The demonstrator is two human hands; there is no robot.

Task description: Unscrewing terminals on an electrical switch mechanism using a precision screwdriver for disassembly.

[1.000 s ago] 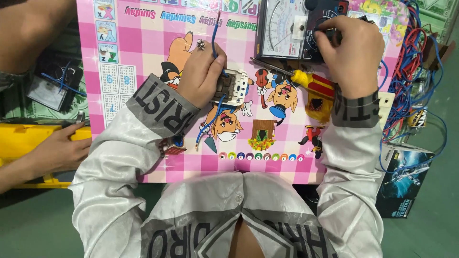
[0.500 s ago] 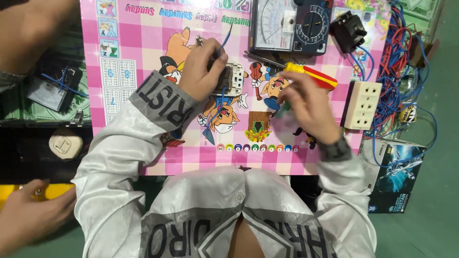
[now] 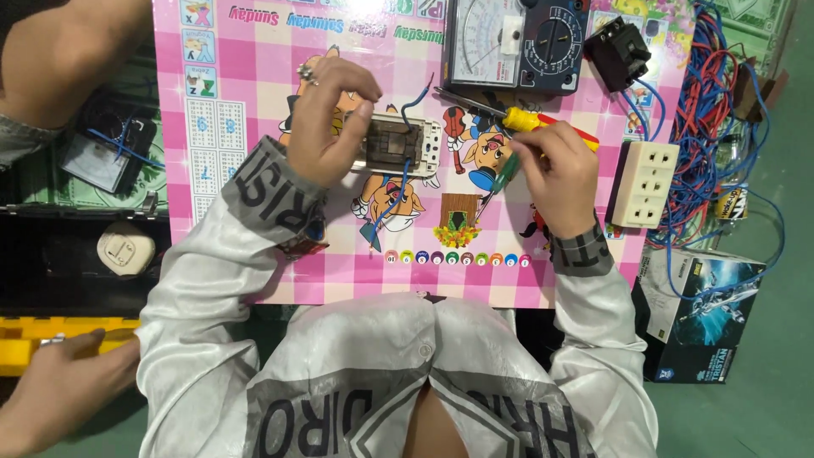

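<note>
My left hand (image 3: 326, 119) grips a white switch module (image 3: 398, 144) with its back open, held just above the pink cartoon mat (image 3: 254, 254). Blue wires (image 3: 392, 199) run from the module toward me. To its right, my right hand (image 3: 564, 174) is closed around a small green-handled screwdriver (image 3: 505, 174) whose tip points down-left at the mat. A yellow and red screwdriver (image 3: 530, 121) lies on the mat just beyond my right hand.
An analogue multimeter (image 3: 517, 42) and a black breaker (image 3: 619, 53) lie at the mat's far edge, a cream multi-socket outlet (image 3: 644, 182) at its right. Blue and red wires (image 3: 712, 127) pile up further right, above a printed box (image 3: 699, 314). Another person's hand (image 3: 51, 399) rests by a yellow case (image 3: 34, 339).
My right hand came down from the multimeter to the middle of the mat and now holds the green screwdriver. The other person's hand moved toward the lower left.
</note>
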